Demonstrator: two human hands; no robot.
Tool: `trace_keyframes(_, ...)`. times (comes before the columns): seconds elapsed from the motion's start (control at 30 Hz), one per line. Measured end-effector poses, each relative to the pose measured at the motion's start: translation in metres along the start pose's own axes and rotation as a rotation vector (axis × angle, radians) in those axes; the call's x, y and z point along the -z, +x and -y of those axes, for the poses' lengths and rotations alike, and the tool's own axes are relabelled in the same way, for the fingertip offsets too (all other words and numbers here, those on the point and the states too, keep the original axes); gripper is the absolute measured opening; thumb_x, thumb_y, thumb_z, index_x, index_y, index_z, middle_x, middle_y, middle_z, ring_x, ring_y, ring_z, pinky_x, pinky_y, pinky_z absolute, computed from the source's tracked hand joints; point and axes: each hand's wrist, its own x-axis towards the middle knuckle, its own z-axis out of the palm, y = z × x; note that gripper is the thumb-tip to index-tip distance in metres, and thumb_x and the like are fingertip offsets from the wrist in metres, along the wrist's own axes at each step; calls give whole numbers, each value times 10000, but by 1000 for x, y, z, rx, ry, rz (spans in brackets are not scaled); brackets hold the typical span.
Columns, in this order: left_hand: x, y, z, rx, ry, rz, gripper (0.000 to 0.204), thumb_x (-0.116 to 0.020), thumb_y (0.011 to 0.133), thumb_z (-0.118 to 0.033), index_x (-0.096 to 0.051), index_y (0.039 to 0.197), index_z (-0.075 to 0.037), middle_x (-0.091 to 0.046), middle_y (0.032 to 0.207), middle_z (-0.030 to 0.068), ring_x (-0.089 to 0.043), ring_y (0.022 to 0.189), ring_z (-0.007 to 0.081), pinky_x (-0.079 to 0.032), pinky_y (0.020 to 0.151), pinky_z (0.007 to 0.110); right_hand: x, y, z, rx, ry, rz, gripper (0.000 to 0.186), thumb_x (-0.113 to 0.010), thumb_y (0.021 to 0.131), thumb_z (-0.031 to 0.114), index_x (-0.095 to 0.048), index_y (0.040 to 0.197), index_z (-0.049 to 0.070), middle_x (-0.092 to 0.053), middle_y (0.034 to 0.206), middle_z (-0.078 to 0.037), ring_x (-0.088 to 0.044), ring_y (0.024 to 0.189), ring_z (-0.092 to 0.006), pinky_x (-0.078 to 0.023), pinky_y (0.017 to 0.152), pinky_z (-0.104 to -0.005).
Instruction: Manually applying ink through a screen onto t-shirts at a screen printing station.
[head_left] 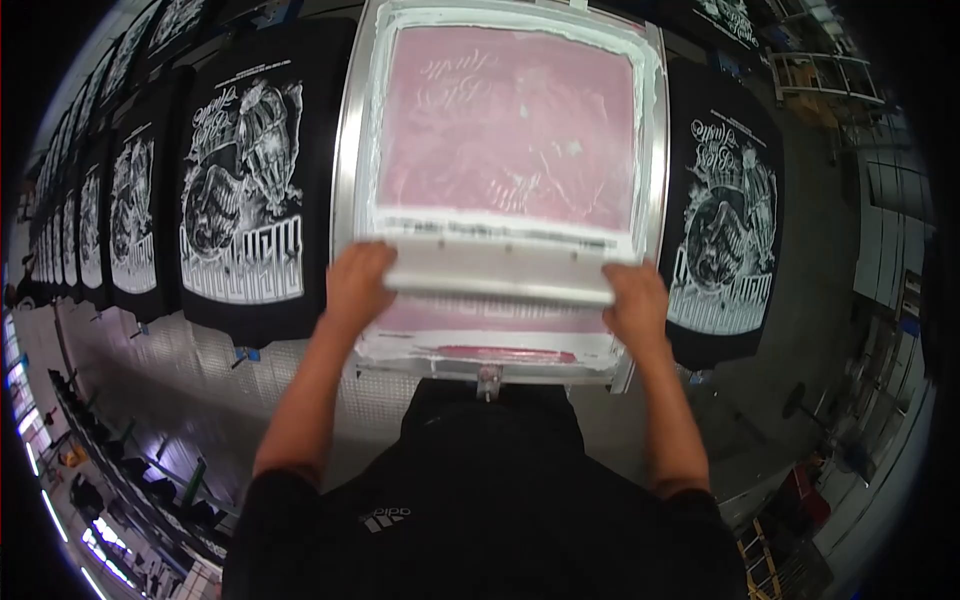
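Before me lies a screen-printing frame with silver metal sides (349,150) and a pink mesh (460,140) that bears a faint design. Across the lower part of the mesh runs a wide metal squeegee (500,268), somewhat blurred. Its left end is gripped by my left hand (358,287), its right end by my right hand (637,303). White ink (500,219) forms a band along the squeegee's far side. More white ink coats the mesh's margins. The squeegee hides the mesh right beneath it.
A black shirt with a white print (240,190) lies left of the frame, with several more beyond it in a row. Another printed black shirt (725,210) lies to the right. A clamp (488,383) sits at the frame's near edge. Racks (825,80) stand at the far right.
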Motion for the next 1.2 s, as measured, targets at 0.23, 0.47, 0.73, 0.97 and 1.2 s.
trace_keyframes(0.23, 10, 251, 62, 42, 127, 34, 371, -764, 673, -208, -706, 1034, -145, -674, 886, 190, -663, 851, 363, -533, 772, 434, 32, 222, -83, -84, -187, 0, 376, -641, 689, 122, -679, 1062, 152, -689, 958, -129, -640, 947, -343, -524, 807, -462)
trace_keyframes(0.47, 39, 372, 72, 80, 94, 171, 445, -814, 693, -358, -701, 1044, -110, -697, 1004, 169, -652, 962, 355, -503, 847, 429, 81, 356, -140, -27, -170, 120, 501, -613, 653, 130, -691, 1149, 124, -693, 1060, -180, -651, 1007, -356, -522, 879, -397)
trace_keyframes(0.73, 63, 224, 9, 137, -225, -197, 487, -684, 860, -412, -631, 1189, -56, -650, 1125, 158, -632, 1027, 324, -464, 937, 430, 125, 398, -140, 69, 11, 138, 495, -647, 596, 120, -696, 1081, 30, -708, 911, -205, -688, 858, -325, -523, 818, -356)
trace_keyframes(0.97, -5, -94, -117, 572, -745, 1236, 511, -559, 936, -495, -677, 950, 2, -674, 837, 179, -647, 816, 293, -496, 759, 417, 96, 421, -140, 28, -93, 256, 580, -651, 583, 95, -675, 1161, 57, -694, 1024, -226, -667, 991, -364, -517, 899, -365)
trace_keyframes(1.2, -66, -161, -136, 829, -1209, 903, 332, -628, 950, -310, -683, 890, 12, -623, 695, 43, -549, 706, 70, -458, 628, 289, 62, 425, -67, 138, -119, 106, 561, -571, 689, 103, -633, 1246, 78, -648, 1189, -202, -603, 1133, -348, -474, 974, -386)
